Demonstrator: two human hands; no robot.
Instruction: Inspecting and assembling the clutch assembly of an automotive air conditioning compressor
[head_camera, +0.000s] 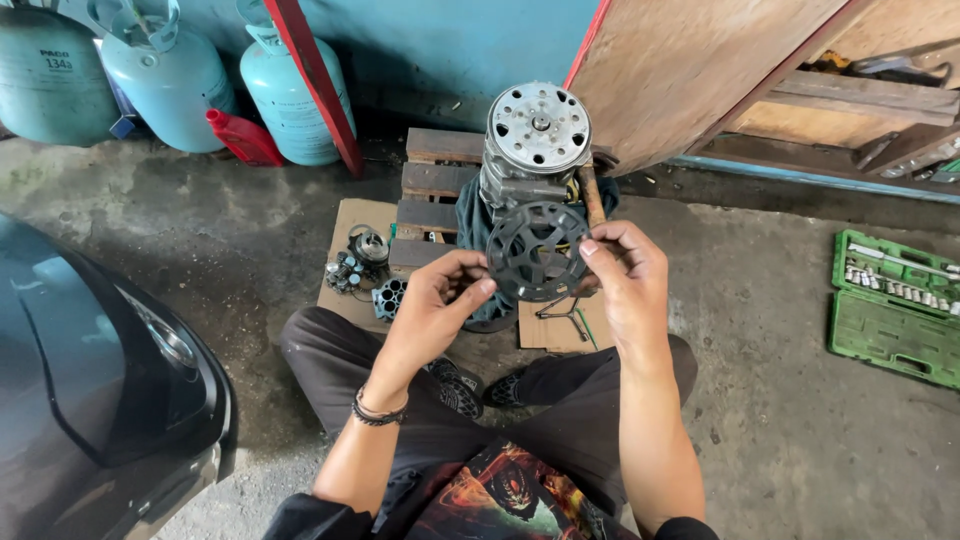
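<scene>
Above the person's crossed legs, the left hand (435, 300) and right hand (625, 275) each pinch an edge of the dark perforated round metal plate (533, 250), already off the upright silver ribbed compressor (530, 150) standing behind on wooden slats (440, 180), smaller parts (365, 270) lying loose alongside.
</scene>
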